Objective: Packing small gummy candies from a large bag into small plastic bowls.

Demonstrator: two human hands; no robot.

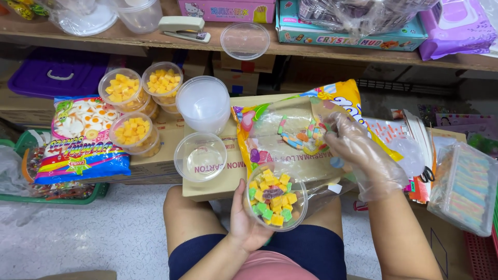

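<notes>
While a brown cardboard carton (207,186) serves as the surface, a large yellow-edged clear plastic candy bag (290,135) lies open on it, with a blue-and-rainbow bag of fried-egg gummies (83,137) to its left. On the wooden shelf (311,51) behind stand a pink box (228,9) and a teal box (353,31). The right hand (358,150), in a clear plastic glove, reaches into the open bag with fingers pinched on striped candy pieces. The bare left hand (244,218) cups a round clear plastic tub of yellow and green candies (275,199) over the lap. Three clear tubs of yellow cubes (137,93) sit topmost at left, beside one empty clear tub (200,156) and one stack of cups (203,103).
</notes>
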